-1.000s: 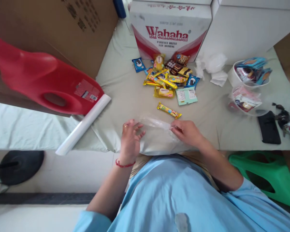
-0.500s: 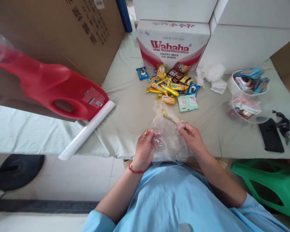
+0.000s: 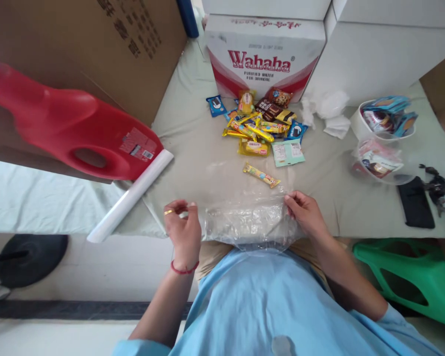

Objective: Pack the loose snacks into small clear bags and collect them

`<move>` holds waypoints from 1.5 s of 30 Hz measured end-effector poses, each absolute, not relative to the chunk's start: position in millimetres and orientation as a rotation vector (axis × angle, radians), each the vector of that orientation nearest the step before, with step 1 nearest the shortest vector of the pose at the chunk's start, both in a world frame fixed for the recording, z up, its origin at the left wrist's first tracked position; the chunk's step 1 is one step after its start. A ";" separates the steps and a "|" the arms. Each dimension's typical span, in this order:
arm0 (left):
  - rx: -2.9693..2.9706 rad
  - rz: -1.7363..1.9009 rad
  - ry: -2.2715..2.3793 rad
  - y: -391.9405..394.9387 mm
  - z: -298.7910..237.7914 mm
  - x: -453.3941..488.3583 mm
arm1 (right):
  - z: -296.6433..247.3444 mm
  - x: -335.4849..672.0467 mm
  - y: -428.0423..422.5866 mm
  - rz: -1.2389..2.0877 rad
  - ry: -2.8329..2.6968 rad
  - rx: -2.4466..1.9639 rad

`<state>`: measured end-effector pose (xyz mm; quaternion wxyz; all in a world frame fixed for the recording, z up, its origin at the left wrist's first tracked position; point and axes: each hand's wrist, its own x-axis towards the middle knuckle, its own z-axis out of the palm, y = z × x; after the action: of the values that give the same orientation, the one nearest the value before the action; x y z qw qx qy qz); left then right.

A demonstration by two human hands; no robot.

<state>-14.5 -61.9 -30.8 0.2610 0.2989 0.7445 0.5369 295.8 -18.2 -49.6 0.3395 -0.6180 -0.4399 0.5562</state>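
Observation:
A clear plastic bag [image 3: 250, 222] is stretched wide at the table's near edge between my two hands. My left hand [image 3: 182, 230] pinches its left end, fingers closed, a ring and a red wrist string showing. My right hand [image 3: 306, 213] grips the right end. Just beyond the bag lies a single yellow snack bar [image 3: 261, 175]. Farther back, a pile of wrapped snacks [image 3: 259, 126] sits in front of a Wahaha carton [image 3: 263, 54].
A red jug [image 3: 66, 131] and a white roll [image 3: 131, 194] lie at the left. White bowls of packets [image 3: 383, 121], crumpled tissue [image 3: 326, 111], a black phone [image 3: 415, 201] and keys are at the right. A green stool [image 3: 411, 269] stands by my right side. Cardboard boxes line the back.
The bag was lifted and bunched between my hands half a second ago; now my hands have moved apart and pulled it flat and wide near the table edge.

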 end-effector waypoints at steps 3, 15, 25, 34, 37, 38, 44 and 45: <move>1.433 1.430 2.154 -65.8 -16.5 -10.1 | -50.6 292.7 -15.8 1.414 -1.230 -1.598; 2.204 0.311 1.806 -25.3 -74.4 -6.8 | -56.2 348.3 -8.5 1.093 -1.619 -1.658; 2.295 0.227 1.836 -28.9 -73.4 -5.9 | -72.2 339.3 64.1 0.752 -2.309 -1.357; 2.356 0.094 1.889 -29.5 -72.8 -5.6 | -59.8 283.3 80.0 0.654 -2.378 -1.535; 2.345 0.122 1.889 -29.6 -72.2 -5.2 | -61.3 315.4 81.8 0.662 -2.333 -1.570; 2.341 0.136 1.886 -29.6 -71.8 -5.1 | -61.8 330.9 81.9 0.659 -2.311 -1.579; 2.317 0.248 1.846 -29.3 -70.7 -7.1 | -48.1 414.5 81.4 0.539 -2.189 -1.803; 2.318 0.266 1.836 -29.2 -71.0 -7.8 | -41.0 418.8 84.5 0.505 -2.174 -1.840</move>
<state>-7.8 -29.2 -71.0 0.0861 0.7778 0.6161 0.0892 418.8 84.5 -41.0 0.1242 -0.6312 -0.7458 0.1734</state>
